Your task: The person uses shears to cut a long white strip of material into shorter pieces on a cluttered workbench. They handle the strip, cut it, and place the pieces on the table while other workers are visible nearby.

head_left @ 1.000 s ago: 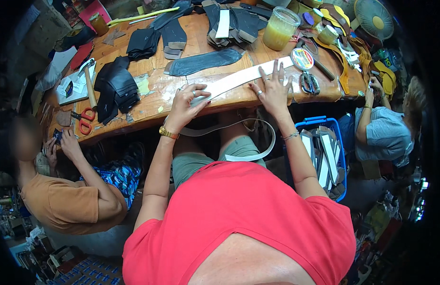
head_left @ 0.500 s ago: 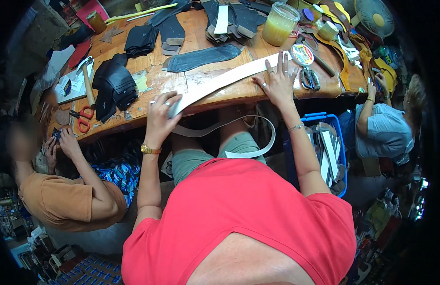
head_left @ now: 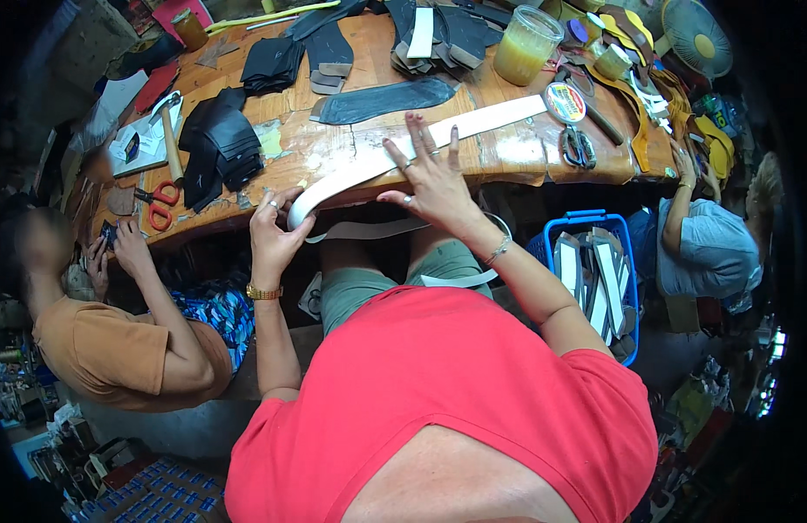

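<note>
A long white strip (head_left: 495, 119) lies slantwise along the front of the wooden table (head_left: 351, 144). At the table's edge it bends over, and the rest hangs in a loop above my lap, its underside greyish. My left hand (head_left: 277, 231) pinches the strip at this bend between thumb and fingers. My right hand (head_left: 434, 187) rests over the strip's middle, fingers spread, pressing nothing that I can see but the strip. Touching the strip's far right end is a round lidded tin (head_left: 565, 103). Beside the tin lies a dark-handled tool (head_left: 578, 148), its kind unclear.
Black leather pieces (head_left: 220, 144) and a dark curved piece (head_left: 386, 102) lie behind my hands. Orange-handled scissors (head_left: 162, 205) and a hammer (head_left: 172, 148) are at left. A glue jar (head_left: 527, 48) stands at the back. A blue basket (head_left: 630, 340) of strips sits right. Co-workers flank me.
My right hand has slid left along the strip, from near the tin to its middle. The left hand has shifted slightly left and lower, and the strip now curls at the edge there.
</note>
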A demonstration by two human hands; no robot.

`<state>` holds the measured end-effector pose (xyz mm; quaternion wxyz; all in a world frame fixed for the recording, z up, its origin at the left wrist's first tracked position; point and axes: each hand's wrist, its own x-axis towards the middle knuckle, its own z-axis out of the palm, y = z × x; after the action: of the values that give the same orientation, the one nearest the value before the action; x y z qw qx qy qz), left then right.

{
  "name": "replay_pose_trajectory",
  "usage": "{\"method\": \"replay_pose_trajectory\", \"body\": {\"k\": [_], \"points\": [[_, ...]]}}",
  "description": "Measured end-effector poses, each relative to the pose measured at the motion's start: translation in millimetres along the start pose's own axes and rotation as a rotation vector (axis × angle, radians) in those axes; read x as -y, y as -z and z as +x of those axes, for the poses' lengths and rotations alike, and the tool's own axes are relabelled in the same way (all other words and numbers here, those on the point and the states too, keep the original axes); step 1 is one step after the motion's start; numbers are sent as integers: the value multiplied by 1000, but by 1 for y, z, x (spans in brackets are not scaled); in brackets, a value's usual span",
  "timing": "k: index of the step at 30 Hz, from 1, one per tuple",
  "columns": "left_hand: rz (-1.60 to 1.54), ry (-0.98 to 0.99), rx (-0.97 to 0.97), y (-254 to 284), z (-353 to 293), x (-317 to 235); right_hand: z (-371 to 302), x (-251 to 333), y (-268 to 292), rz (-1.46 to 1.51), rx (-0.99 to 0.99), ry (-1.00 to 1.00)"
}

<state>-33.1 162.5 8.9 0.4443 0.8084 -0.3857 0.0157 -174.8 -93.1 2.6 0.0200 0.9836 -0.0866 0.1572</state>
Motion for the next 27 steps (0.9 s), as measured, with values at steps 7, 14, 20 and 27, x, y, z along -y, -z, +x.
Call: {"method": "replay_pose_trajectory", "body": {"k": [7, 14, 20, 27], "points": [[-155, 135, 15, -3, 2, -2, 8, 41, -2, 91, -21, 91], [-325, 278, 74, -3, 7, 6, 13, 37, 8, 484, 166, 132], [-545, 233, 64, 18, 12, 1, 21, -99, 24, 417, -196, 17], [-575, 178, 62, 46, 14, -12, 22, -154, 37, 185, 3, 89]]}}
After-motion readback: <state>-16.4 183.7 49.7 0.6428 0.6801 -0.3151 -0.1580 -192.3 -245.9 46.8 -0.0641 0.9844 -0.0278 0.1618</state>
